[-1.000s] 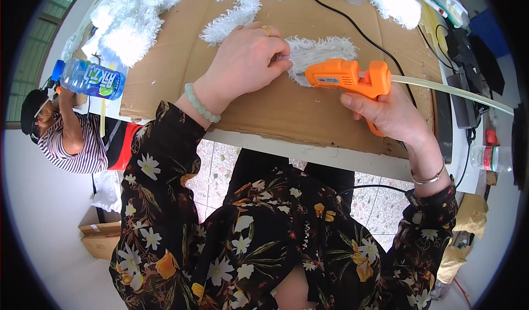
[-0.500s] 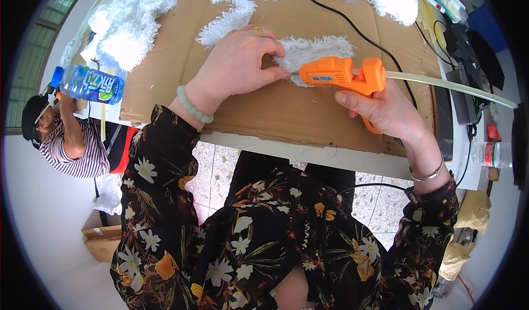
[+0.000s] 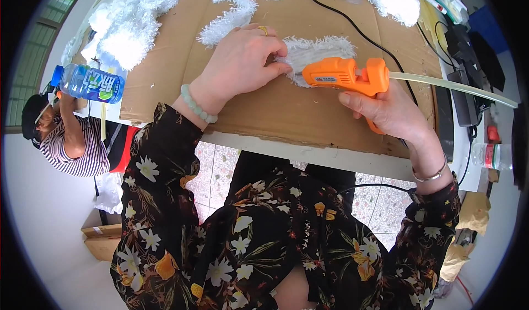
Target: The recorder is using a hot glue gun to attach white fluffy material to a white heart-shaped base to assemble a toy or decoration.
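My right hand (image 3: 388, 109) is closed round the handle of an orange glue gun (image 3: 333, 73), and a long pale glue stick (image 3: 446, 82) juts from its back end. The gun's nozzle points left and meets the near edge of a strip of white fringed fabric (image 3: 325, 48). At that strip's left end my left hand (image 3: 242, 62) pinches the fabric between thumb and forefinger; the exact spot of the grip is partly hidden. The strip lies on a brown cardboard sheet (image 3: 264, 117) that covers the table.
White fluffy pieces (image 3: 129, 23) heap up at the far left, with another fringed piece (image 3: 237, 7) behind my left hand. A black cable (image 3: 352, 23) crosses the cardboard. A blue-labelled bottle (image 3: 91, 84) is at the left edge, where a person in a striped shirt (image 3: 77, 145) sits. Another bottle (image 3: 493, 155) is at right.
The glue gun and my right hand have shifted slightly to the right. My left hand has moved a little the same way, still pinching the fabric strip.
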### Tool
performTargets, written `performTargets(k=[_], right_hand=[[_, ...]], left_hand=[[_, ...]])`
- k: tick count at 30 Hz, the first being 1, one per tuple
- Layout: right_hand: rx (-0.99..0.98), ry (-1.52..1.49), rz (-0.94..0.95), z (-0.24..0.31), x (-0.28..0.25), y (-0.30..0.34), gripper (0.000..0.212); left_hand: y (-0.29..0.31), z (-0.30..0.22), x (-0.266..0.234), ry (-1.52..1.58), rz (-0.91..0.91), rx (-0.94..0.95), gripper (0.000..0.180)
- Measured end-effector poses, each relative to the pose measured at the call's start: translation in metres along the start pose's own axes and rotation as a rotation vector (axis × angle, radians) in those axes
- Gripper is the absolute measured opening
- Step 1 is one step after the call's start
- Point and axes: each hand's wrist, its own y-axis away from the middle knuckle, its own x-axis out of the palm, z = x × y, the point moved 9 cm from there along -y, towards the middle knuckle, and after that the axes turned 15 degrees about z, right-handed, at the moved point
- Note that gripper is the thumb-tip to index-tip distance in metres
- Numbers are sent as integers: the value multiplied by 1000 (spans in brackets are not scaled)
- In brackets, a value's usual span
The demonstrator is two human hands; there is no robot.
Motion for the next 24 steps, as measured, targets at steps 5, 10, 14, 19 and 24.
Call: performTargets(k=[5, 10, 14, 19, 24], right_hand=[[-2, -25, 10, -5, -2, 4, 35], [-31, -41, 3, -5, -1, 6, 35], [-25, -38, 18, -6, 0, 5, 34], [-33, -34, 18, -6, 0, 7, 33], [-7, 9, 10, -4, -5, 10, 33]], left_hand=[[-3, -1, 2, -7, 11, 4, 16], [-4, -1, 3, -52, 4, 5, 15], [-3, -1, 3, -61, -6, 12, 14], [-6, -2, 3, -57, -23, 18, 12], [-8, -4, 1, -93, -41, 10, 11]])
